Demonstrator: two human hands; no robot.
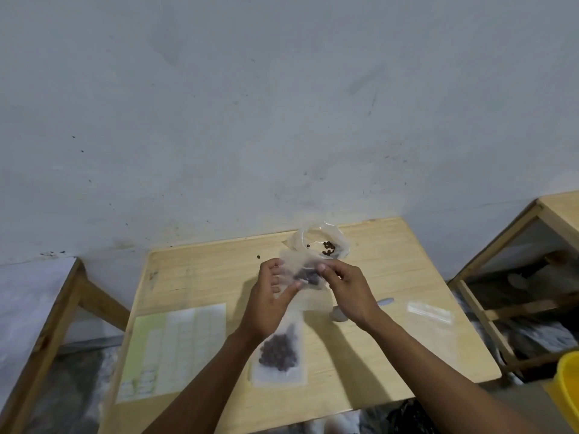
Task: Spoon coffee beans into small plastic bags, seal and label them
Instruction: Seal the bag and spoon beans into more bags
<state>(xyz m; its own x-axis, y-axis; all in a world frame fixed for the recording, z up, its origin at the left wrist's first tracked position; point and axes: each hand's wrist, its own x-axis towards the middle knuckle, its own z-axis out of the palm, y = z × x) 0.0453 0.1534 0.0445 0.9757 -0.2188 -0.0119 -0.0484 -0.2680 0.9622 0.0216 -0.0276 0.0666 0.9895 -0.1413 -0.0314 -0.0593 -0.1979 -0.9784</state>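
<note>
Filled clear plastic bag of dark coffee beans (279,355) lies nearest on pale wooden table (391,339); above it, left hand (269,296) and right hand (347,292) fingers pinch second small clear bean bag (305,272) at mouth, sealing likely, label sheet (175,349) next.

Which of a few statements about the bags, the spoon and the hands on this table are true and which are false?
1. Both hands hold one small bag of beans above the table. True: left hand and right hand pinch the held bag.
2. A filled bag lies flat on the table near the person. True: the filled bag lies there.
3. The spoon is in the right hand. False: the spoon lies on the table.
4. The label sheet is right of the hands. False: the label sheet lies to the left.
5. The big bag at the back is full. False: the big bag holds few beans.
</note>
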